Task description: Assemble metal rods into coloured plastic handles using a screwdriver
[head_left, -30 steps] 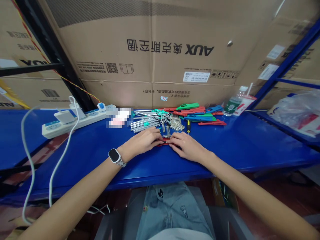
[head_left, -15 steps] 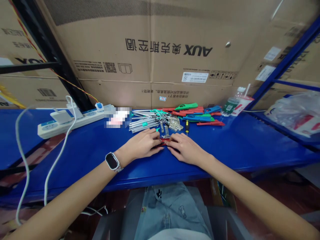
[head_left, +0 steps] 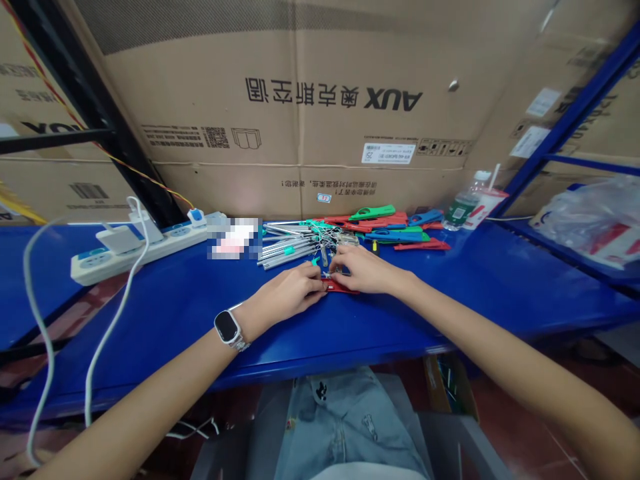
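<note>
My left hand (head_left: 299, 288), with a watch on its wrist, is closed on the left part of a red lighter casing (head_left: 341, 287) lying on the blue table. My right hand (head_left: 367, 268) is just above and behind the casing, thumb and fingers pinched together around something too small to make out. Behind both hands lies a heap of silver metal tubes (head_left: 287, 248) with thin wires and green ends, beside small clear lighter tanks (head_left: 345, 238). Part of a yellow and black screwdriver (head_left: 375, 247) shows past my right hand.
Green, blue and red lighter casings (head_left: 395, 235) are piled at the back. A white power strip (head_left: 145, 247) with cables stands left. To the right are a bottle (head_left: 463, 203), a cup (head_left: 484, 208) and a plastic bag (head_left: 595, 223). Cardboard (head_left: 330, 147) walls the back.
My right hand has lifted off the red casing and moved slightly back, now covering part of the screwdriver. More of the casing shows. My left hand stays on it.
</note>
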Available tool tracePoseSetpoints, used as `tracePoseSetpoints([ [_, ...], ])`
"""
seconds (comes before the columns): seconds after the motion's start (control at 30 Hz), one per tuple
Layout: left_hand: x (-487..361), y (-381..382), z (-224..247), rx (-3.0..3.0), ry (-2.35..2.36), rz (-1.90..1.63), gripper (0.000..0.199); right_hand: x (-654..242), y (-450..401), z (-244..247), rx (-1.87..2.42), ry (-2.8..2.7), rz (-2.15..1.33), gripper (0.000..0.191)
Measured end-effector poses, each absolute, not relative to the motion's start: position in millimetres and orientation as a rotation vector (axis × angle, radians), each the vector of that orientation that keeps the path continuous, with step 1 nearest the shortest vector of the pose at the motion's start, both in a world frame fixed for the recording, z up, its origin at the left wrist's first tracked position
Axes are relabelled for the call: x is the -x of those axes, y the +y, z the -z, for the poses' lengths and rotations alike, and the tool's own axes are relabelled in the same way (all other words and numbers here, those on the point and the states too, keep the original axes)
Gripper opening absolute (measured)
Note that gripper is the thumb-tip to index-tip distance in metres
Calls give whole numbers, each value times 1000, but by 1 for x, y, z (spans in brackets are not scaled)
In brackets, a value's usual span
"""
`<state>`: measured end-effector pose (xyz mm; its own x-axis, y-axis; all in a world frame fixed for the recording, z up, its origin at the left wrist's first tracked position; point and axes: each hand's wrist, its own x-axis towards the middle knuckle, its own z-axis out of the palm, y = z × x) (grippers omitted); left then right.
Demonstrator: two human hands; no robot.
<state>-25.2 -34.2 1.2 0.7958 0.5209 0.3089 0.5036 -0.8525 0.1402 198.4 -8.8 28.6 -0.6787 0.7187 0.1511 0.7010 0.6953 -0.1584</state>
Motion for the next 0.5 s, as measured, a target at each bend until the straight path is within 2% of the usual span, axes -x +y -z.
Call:
tracePoseSetpoints([
  [0.13,25,-34,-2,-2941,834,-546,28,-188,8,-37,1246,-2749,-199,4],
  [0.23,25,-35,-1,-2940,849,-551,28,-184,14,-41,1302,-2742,-284,6],
  [0.37,24,-36,-1,-2937,868,-545,28,-190,6,-43,1185,-2618,-245,12],
  [0.5,23,-36,0,-2952,883,-542,26,-203,-16,-28,1035,-2553,-129,9],
])
